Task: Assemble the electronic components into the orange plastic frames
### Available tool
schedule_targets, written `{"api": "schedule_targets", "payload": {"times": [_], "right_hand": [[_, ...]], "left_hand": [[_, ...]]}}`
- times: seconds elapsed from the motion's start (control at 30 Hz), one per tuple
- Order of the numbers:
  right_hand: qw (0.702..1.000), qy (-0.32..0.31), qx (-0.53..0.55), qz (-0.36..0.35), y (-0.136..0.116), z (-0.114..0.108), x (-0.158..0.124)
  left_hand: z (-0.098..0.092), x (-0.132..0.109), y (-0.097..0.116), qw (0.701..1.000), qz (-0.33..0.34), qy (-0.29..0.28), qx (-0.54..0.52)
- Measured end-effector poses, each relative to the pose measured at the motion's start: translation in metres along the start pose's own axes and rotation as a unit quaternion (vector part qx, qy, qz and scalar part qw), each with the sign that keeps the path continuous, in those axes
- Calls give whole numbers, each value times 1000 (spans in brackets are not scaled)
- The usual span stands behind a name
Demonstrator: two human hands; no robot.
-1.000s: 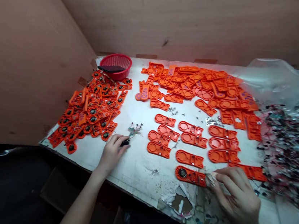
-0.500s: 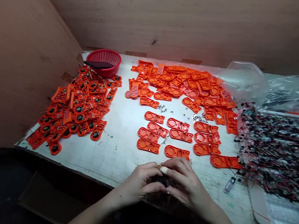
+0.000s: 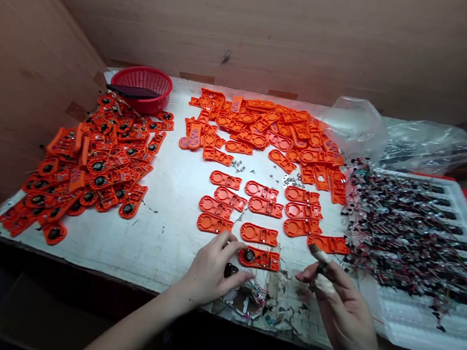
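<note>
My left hand point(image 3: 215, 272) curls over the front of the table, its thumb and fingers around a round black speaker point(image 3: 230, 269). Thin coloured wires point(image 3: 257, 294) spread out beside the thumb. Just beyond the fingertips lies an orange plastic half-shell point(image 3: 263, 259) with a black speaker point(image 3: 249, 255) in its round end. To the right, my right hand point(image 3: 337, 304) is raised with its fingers pinched together around something small and dark that I cannot make out. Tape wraps some of its fingers. Rows of open orange half-shells point(image 3: 259, 234) lie ahead of both hands.
At the left are heaped orange shells with speakers point(image 3: 102, 166); a red basket point(image 3: 143, 81) stands behind them. More orange shells point(image 3: 261, 123) pile up at the back, near loose screws point(image 3: 294, 181). A white tray point(image 3: 447, 337) with wired black parts fills the right side.
My hands, together at the table's edge before, are now apart, the right one farther right. The half-shell with a speaker and the loose wires now show between them. The view has shifted.
</note>
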State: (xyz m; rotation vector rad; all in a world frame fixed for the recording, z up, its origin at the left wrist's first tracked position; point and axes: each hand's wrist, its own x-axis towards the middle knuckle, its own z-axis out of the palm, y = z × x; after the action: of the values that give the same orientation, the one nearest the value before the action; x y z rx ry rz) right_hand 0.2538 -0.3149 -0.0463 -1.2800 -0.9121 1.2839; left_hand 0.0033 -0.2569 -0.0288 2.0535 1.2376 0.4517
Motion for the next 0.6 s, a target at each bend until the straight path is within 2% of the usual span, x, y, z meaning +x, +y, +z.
{"api": "schedule_targets", "payload": {"times": [0.13, 0.2, 0.27, 0.33, 0.4, 0.5, 0.57, 0.6], "right_hand": [[997, 38, 41, 59, -5, 6, 9], [993, 35, 62, 93, -9, 14, 11], [988, 16, 82, 126, -11, 18, 12], [987, 10, 87, 135, -11, 18, 14], [989, 15, 76, 125, -10, 15, 16], [993, 4, 38, 114, -5, 12, 20], [996, -7, -5, 92, -2, 17, 24], [997, -15, -33, 73, 0, 22, 27]], "left_hand": [[13, 22, 10, 995, -52, -8, 84], [15, 27, 17, 995, -66, -12, 68], [6, 24, 18, 998, -70, 6, 5], [-18, 15, 8, 992, -90, 51, -71], [-54, 3, -15, 977, -138, 127, -103], [-107, -12, -55, 937, -195, 289, -1], [-120, -13, -67, 898, -193, 369, 142], [-117, -11, -67, 888, -163, 384, 191]]}}
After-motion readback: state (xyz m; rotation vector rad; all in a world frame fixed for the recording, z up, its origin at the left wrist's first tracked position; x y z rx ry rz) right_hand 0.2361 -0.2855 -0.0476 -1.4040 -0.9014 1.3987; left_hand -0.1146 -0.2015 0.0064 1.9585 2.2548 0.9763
